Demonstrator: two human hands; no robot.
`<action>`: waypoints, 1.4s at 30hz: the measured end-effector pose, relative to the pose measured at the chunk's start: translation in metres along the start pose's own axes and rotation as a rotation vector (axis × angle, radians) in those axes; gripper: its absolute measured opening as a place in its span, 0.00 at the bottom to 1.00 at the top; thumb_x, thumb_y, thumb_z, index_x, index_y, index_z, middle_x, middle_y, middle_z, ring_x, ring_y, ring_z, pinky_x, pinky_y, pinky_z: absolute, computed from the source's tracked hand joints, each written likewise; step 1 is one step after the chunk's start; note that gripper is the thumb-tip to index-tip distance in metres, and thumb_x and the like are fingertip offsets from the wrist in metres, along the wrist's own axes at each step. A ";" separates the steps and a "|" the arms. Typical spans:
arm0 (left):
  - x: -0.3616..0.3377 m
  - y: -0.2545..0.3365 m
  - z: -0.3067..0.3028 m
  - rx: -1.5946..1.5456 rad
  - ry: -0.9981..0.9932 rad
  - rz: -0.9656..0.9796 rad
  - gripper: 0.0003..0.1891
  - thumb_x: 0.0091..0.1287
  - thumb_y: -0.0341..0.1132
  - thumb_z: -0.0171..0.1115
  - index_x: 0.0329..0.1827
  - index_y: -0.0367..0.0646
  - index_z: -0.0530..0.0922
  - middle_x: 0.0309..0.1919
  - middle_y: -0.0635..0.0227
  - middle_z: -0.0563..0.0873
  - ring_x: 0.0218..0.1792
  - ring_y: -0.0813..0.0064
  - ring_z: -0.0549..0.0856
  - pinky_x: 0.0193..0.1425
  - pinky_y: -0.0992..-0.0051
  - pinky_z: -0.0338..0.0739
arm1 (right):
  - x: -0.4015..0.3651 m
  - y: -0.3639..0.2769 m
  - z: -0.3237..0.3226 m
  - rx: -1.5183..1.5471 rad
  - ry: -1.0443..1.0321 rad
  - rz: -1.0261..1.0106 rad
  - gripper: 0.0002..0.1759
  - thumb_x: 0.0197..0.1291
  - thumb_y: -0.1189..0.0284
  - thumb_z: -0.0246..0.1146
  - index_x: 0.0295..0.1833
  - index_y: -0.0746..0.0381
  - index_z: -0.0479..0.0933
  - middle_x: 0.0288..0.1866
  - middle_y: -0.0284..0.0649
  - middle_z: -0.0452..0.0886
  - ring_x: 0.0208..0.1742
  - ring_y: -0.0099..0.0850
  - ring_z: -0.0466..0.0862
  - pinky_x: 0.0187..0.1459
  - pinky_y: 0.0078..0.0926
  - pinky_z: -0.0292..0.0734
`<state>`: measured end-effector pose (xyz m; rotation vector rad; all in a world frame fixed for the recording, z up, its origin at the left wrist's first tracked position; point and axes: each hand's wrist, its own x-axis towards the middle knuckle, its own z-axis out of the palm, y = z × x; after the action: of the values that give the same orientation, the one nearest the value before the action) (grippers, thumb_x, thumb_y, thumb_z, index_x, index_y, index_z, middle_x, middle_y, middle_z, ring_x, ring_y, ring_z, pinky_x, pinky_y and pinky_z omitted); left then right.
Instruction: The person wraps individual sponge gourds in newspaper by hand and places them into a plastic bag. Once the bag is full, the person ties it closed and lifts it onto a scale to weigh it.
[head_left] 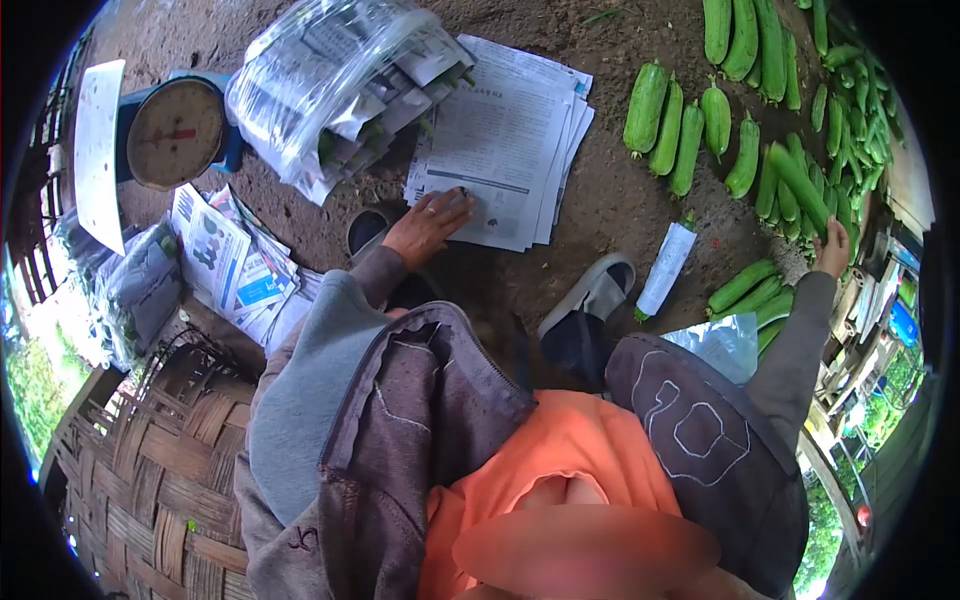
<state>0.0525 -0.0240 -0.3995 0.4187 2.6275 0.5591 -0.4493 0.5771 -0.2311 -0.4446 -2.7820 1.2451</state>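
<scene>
left hand [430, 228] open, palm down on newsprint stack [500, 140]; right hand [832, 250] closed round one end of long green gourd [800, 187]; hands well apart; paper-wrapped gourd [666, 270] between them, nearer the right; clear plastic bag [300, 85] of newsprint bundles beyond the left; loose gourds [688, 148] beyond the right.

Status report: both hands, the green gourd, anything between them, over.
Left hand resting on printed sheets. Right hand gripping one end of green gourd. Between them on the ground: paper-wrapped gourd, right shoe.
</scene>
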 end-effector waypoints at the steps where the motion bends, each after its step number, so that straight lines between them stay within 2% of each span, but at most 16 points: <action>1: 0.001 -0.001 -0.001 0.000 0.011 0.007 0.38 0.56 0.39 0.67 0.71 0.46 0.62 0.75 0.70 0.56 0.76 0.64 0.52 0.76 0.61 0.55 | -0.038 -0.015 0.012 0.226 -0.061 0.064 0.26 0.58 0.63 0.69 0.58 0.64 0.75 0.52 0.42 0.79 0.48 0.34 0.81 0.52 0.31 0.77; 2: 0.001 -0.002 0.000 0.000 0.021 0.016 0.37 0.57 0.40 0.67 0.71 0.45 0.63 0.75 0.69 0.57 0.76 0.64 0.53 0.76 0.63 0.55 | -0.078 -0.015 0.030 -0.085 -0.230 -0.236 0.22 0.62 0.63 0.65 0.58 0.64 0.74 0.52 0.43 0.79 0.48 0.33 0.81 0.51 0.31 0.78; 4: 0.000 -0.005 0.002 -0.039 0.091 0.044 0.32 0.58 0.36 0.65 0.68 0.42 0.67 0.73 0.67 0.59 0.75 0.64 0.54 0.76 0.64 0.57 | -0.177 -0.046 0.094 0.440 -0.504 0.250 0.22 0.70 0.59 0.54 0.58 0.65 0.71 0.52 0.45 0.80 0.49 0.34 0.82 0.48 0.29 0.78; 5: -0.001 -0.004 0.005 -0.060 0.126 0.059 0.30 0.59 0.35 0.64 0.66 0.40 0.69 0.73 0.66 0.61 0.75 0.63 0.55 0.75 0.65 0.58 | -0.213 -0.039 0.124 0.495 -0.682 0.294 0.25 0.72 0.55 0.49 0.59 0.66 0.70 0.53 0.45 0.80 0.50 0.37 0.82 0.48 0.29 0.78; 8: -0.003 -0.004 0.011 -0.117 0.291 0.092 0.21 0.58 0.32 0.63 0.55 0.38 0.76 0.66 0.64 0.70 0.71 0.61 0.62 0.71 0.66 0.65 | -0.322 -0.044 0.218 0.486 -0.926 0.406 0.23 0.70 0.56 0.54 0.59 0.62 0.73 0.51 0.40 0.80 0.48 0.33 0.82 0.44 0.29 0.79; 11: -0.005 -0.007 0.013 -0.170 0.423 0.142 0.13 0.57 0.29 0.60 0.46 0.38 0.79 0.56 0.62 0.78 0.64 0.59 0.72 0.66 0.66 0.70 | -0.394 -0.036 0.294 0.487 -0.935 0.575 0.20 0.63 0.61 0.64 0.56 0.60 0.75 0.48 0.35 0.81 0.45 0.27 0.81 0.42 0.30 0.79; 14: -0.009 0.001 0.011 -0.312 0.528 0.063 0.11 0.57 0.28 0.59 0.44 0.39 0.80 0.50 0.62 0.82 0.55 0.60 0.79 0.59 0.66 0.76 | -0.421 -0.029 0.334 0.392 -0.946 0.486 0.19 0.59 0.63 0.68 0.52 0.60 0.78 0.45 0.32 0.82 0.45 0.25 0.80 0.45 0.29 0.78; 17: -0.014 0.002 0.003 -0.423 0.521 -0.010 0.13 0.58 0.26 0.60 0.46 0.40 0.80 0.51 0.62 0.82 0.52 0.59 0.82 0.54 0.66 0.79 | -0.415 -0.019 0.341 0.088 -0.952 -0.089 0.16 0.55 0.64 0.70 0.47 0.59 0.81 0.42 0.34 0.83 0.46 0.29 0.80 0.49 0.30 0.76; 18: -0.014 0.001 0.000 -0.429 0.525 -0.014 0.13 0.58 0.26 0.60 0.46 0.40 0.80 0.51 0.62 0.83 0.51 0.59 0.82 0.54 0.66 0.79 | -0.414 -0.030 0.332 -0.195 -0.799 -0.451 0.14 0.49 0.66 0.72 0.44 0.57 0.84 0.45 0.35 0.82 0.51 0.36 0.78 0.53 0.33 0.74; 22: -0.014 -0.001 -0.004 -0.457 0.529 -0.029 0.12 0.58 0.25 0.60 0.46 0.41 0.80 0.51 0.61 0.83 0.51 0.59 0.83 0.54 0.66 0.79 | -0.422 -0.075 0.303 -0.150 -0.890 -0.850 0.13 0.45 0.66 0.73 0.40 0.55 0.84 0.49 0.34 0.79 0.54 0.36 0.75 0.55 0.36 0.72; 25: -0.012 -0.002 -0.002 -0.452 0.554 -0.017 0.12 0.58 0.26 0.59 0.45 0.40 0.81 0.50 0.63 0.83 0.50 0.60 0.83 0.52 0.65 0.80 | -0.436 -0.095 0.292 -0.356 -1.153 -0.946 0.11 0.46 0.66 0.72 0.37 0.55 0.84 0.45 0.33 0.78 0.51 0.35 0.76 0.52 0.36 0.73; 26: -0.012 -0.002 -0.001 -0.446 0.564 -0.010 0.12 0.57 0.26 0.59 0.44 0.40 0.81 0.49 0.63 0.83 0.49 0.61 0.83 0.51 0.65 0.80 | -0.437 -0.082 0.297 -0.331 -1.111 -1.015 0.09 0.47 0.66 0.71 0.35 0.56 0.84 0.40 0.33 0.79 0.48 0.34 0.77 0.48 0.34 0.75; 32: -0.018 0.003 -0.017 -0.457 0.548 -0.072 0.10 0.59 0.31 0.63 0.43 0.41 0.82 0.47 0.63 0.84 0.47 0.61 0.84 0.48 0.65 0.80 | -0.434 -0.069 0.309 -0.284 -1.152 -0.807 0.08 0.46 0.67 0.72 0.32 0.57 0.84 0.32 0.35 0.79 0.36 0.37 0.81 0.40 0.36 0.76; 35: -0.019 -0.002 -0.023 -0.550 0.461 -0.124 0.09 0.61 0.32 0.63 0.43 0.40 0.82 0.48 0.61 0.84 0.50 0.59 0.83 0.53 0.64 0.79 | -0.433 -0.077 0.313 -0.388 -1.179 -0.709 0.10 0.44 0.66 0.74 0.30 0.58 0.82 0.33 0.36 0.79 0.35 0.38 0.81 0.39 0.36 0.76; 38: -0.017 -0.004 -0.036 -0.493 0.488 -0.139 0.07 0.60 0.33 0.64 0.38 0.41 0.82 0.46 0.63 0.84 0.46 0.60 0.84 0.48 0.63 0.79 | -0.431 -0.094 0.313 -0.451 -1.265 -0.664 0.10 0.47 0.66 0.72 0.31 0.60 0.81 0.34 0.37 0.79 0.37 0.39 0.81 0.39 0.36 0.75; 42: -0.005 -0.014 -0.041 -0.426 0.748 -0.051 0.06 0.61 0.32 0.63 0.37 0.40 0.81 0.42 0.61 0.85 0.44 0.58 0.84 0.50 0.63 0.78 | -0.423 -0.091 0.319 -0.214 -1.234 -0.709 0.09 0.56 0.67 0.65 0.33 0.62 0.80 0.35 0.41 0.79 0.39 0.40 0.80 0.42 0.36 0.74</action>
<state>0.0355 -0.0511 -0.3701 -0.0093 3.0458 1.4511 -0.1213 0.1693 -0.3522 1.7211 -3.2861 1.2044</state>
